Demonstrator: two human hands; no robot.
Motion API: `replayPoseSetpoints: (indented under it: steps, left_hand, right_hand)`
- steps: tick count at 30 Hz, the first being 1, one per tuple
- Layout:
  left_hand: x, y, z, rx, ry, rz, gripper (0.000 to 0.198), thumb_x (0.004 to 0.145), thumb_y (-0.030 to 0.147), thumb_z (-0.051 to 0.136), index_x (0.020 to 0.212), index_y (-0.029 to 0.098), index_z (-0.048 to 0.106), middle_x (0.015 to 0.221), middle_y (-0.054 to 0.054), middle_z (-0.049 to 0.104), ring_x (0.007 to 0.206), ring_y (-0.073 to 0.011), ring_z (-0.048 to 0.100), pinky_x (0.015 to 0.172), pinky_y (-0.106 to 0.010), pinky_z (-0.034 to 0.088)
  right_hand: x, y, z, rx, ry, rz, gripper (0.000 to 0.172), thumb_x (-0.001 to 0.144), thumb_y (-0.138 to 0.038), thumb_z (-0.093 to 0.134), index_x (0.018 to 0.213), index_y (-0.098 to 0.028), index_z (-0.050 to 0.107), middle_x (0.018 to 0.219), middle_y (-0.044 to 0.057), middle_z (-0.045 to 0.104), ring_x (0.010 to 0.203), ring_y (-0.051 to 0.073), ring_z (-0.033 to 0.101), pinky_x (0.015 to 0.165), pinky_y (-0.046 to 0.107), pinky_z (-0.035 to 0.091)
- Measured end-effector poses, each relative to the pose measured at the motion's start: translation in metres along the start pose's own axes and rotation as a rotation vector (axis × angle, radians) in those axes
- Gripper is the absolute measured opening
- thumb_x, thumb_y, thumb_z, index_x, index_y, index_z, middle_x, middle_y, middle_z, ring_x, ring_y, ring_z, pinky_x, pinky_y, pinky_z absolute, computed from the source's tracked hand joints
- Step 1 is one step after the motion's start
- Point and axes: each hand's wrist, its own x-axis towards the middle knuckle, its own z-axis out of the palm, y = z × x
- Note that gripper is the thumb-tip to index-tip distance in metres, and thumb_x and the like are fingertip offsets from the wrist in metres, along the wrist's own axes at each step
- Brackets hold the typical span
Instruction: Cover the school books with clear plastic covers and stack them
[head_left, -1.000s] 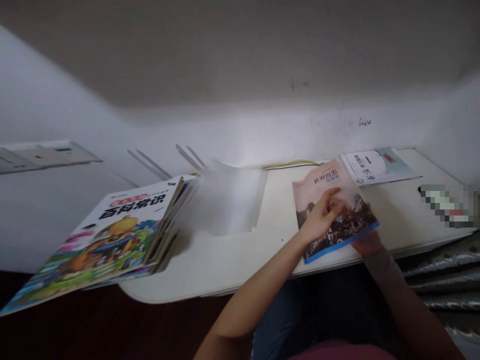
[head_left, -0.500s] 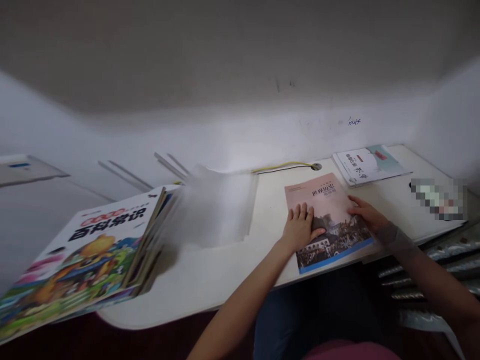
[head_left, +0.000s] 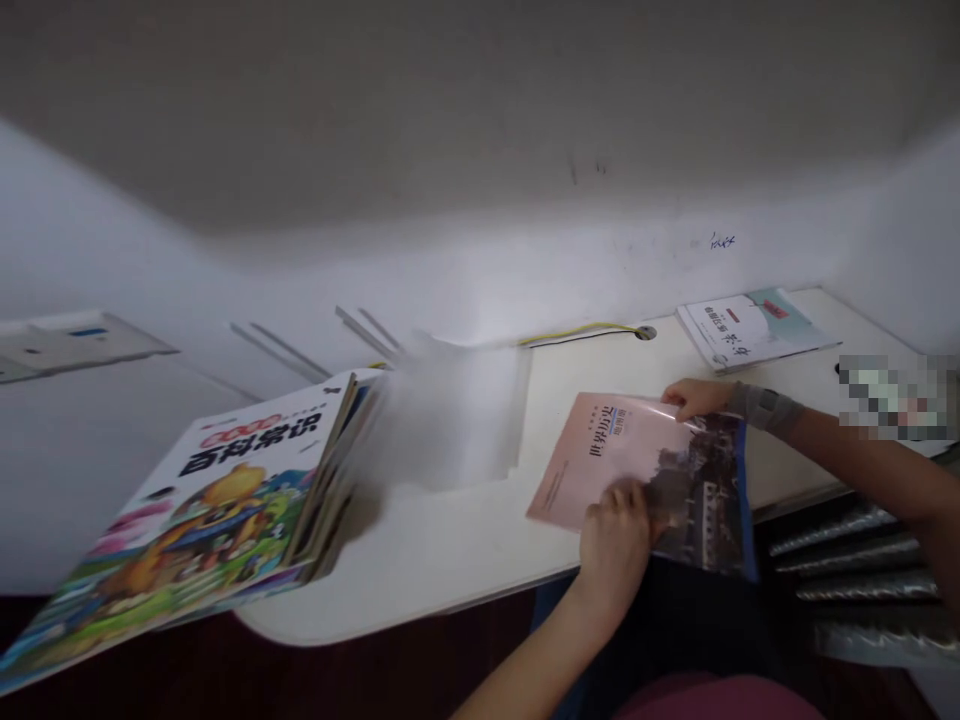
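A pink textbook (head_left: 637,470) with a dark photo on its cover lies turned sideways at the front edge of the white desk (head_left: 457,540), partly over the edge. My left hand (head_left: 615,525) grips its near edge, fingers curled on the cover. My right hand (head_left: 694,398), with a grey wristband, pinches the book's far edge.
A stack of colourful picture books (head_left: 217,500) overhangs the desk's left end. Clear plastic sleeves (head_left: 450,410) lie beside it. A white and teal booklet (head_left: 750,328) rests at the back right by a yellow cable (head_left: 577,330). Silvery packets (head_left: 847,570) sit below at right.
The pink textbook has been turned about a quarter round and pulled towards the desk's front edge. My left hand went from lying flat on the cover to gripping its near edge; my right hand shifted to the far edge.
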Motion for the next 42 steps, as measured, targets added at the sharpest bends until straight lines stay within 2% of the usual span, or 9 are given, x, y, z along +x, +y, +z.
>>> replayPoseSetpoints:
  steps: [5,11,16,20,23,26,29,33,42]
  left_hand:
    - [0.007,0.007,0.008,-0.075,0.036,0.156,0.045,0.078,0.046,0.061,0.1,0.007,0.065,0.09,-0.017,0.062,0.085,-0.0284,0.058,0.067,-0.038,0.047]
    - [0.038,-0.031,0.003,-0.152,0.034,0.464,0.039,0.086,0.047,0.049,0.1,0.015,0.066,0.113,-0.015,0.059,0.108,-0.0274,0.053,0.093,-0.041,0.041]
    - [0.064,-0.055,0.019,-0.151,-0.007,0.578,0.075,0.08,0.07,0.035,0.139,0.022,0.036,0.148,-0.014,0.03,0.137,-0.0376,0.02,0.106,-0.059,0.016]
    - [0.069,-0.052,0.039,-0.188,0.025,0.52,0.071,0.084,0.067,0.03,0.141,0.025,0.032,0.151,-0.01,0.025,0.139,-0.0341,0.015,0.109,-0.057,0.011]
    - [0.071,-0.06,0.041,-0.242,0.084,0.432,0.062,0.089,0.055,0.032,0.14,0.02,0.033,0.147,-0.011,0.033,0.136,-0.0276,0.026,0.11,-0.047,0.02]
    - [0.081,-0.088,0.031,-0.303,0.164,0.004,0.048,0.092,0.043,0.032,0.127,0.014,0.047,0.131,-0.016,0.051,0.122,-0.024,0.046,0.102,-0.039,0.034]
    - [0.099,-0.126,0.017,-0.337,0.134,-0.402,0.047,0.091,0.046,0.031,0.105,0.012,0.06,0.11,-0.018,0.062,0.107,-0.0283,0.055,0.091,-0.041,0.04]
    - [0.126,-0.159,0.012,-0.414,0.05,-0.479,0.049,0.087,0.055,0.035,0.083,0.015,0.063,0.087,-0.015,0.067,0.09,-0.0268,0.063,0.078,-0.034,0.044]
    - [0.149,-0.181,0.02,-0.698,0.031,-0.519,0.03,0.076,0.032,0.06,0.1,0.013,0.058,0.073,-0.004,0.067,0.063,-0.0139,0.061,0.057,-0.023,0.043]
  right_hand:
    - [0.032,-0.01,-0.01,-0.262,0.111,-0.022,0.041,0.06,-0.005,0.054,0.1,-0.005,0.064,0.099,0.015,0.066,0.09,0.025,0.059,0.077,0.031,0.044]
    - [0.026,-0.019,-0.017,-0.443,0.252,-0.088,0.044,0.074,-0.004,0.047,0.118,-0.008,0.055,0.117,0.02,0.055,0.101,0.025,0.056,0.087,0.035,0.04]
    - [-0.003,-0.021,0.039,-0.548,0.576,-0.237,0.044,0.09,-0.024,0.04,0.13,-0.005,0.044,0.136,0.023,0.043,0.126,0.029,0.039,0.101,0.045,0.03]
    - [-0.022,-0.001,0.087,-0.52,0.508,-0.303,0.059,0.091,-0.047,0.04,0.137,-0.01,0.038,0.14,0.017,0.043,0.129,0.026,0.036,0.105,0.046,0.028]
    - [-0.027,0.025,0.085,-0.545,0.524,-0.147,0.053,0.093,-0.045,0.034,0.136,-0.014,0.042,0.141,0.014,0.042,0.13,0.027,0.036,0.104,0.047,0.029]
    - [-0.027,0.04,0.074,-0.558,0.577,-0.035,0.052,0.093,-0.044,0.034,0.133,-0.014,0.045,0.142,0.015,0.041,0.129,0.028,0.037,0.103,0.046,0.031]
    - [-0.025,0.04,0.074,-0.565,0.601,-0.023,0.052,0.092,-0.044,0.035,0.131,-0.012,0.048,0.14,0.017,0.042,0.128,0.029,0.038,0.104,0.045,0.03]
    - [-0.023,0.033,0.081,-0.566,0.591,-0.085,0.051,0.092,-0.042,0.036,0.132,-0.013,0.046,0.141,0.016,0.041,0.128,0.029,0.038,0.104,0.047,0.029]
    - [-0.016,0.034,0.078,-0.559,0.588,-0.183,0.05,0.091,-0.041,0.039,0.131,-0.012,0.047,0.139,0.017,0.043,0.128,0.028,0.038,0.104,0.046,0.031]
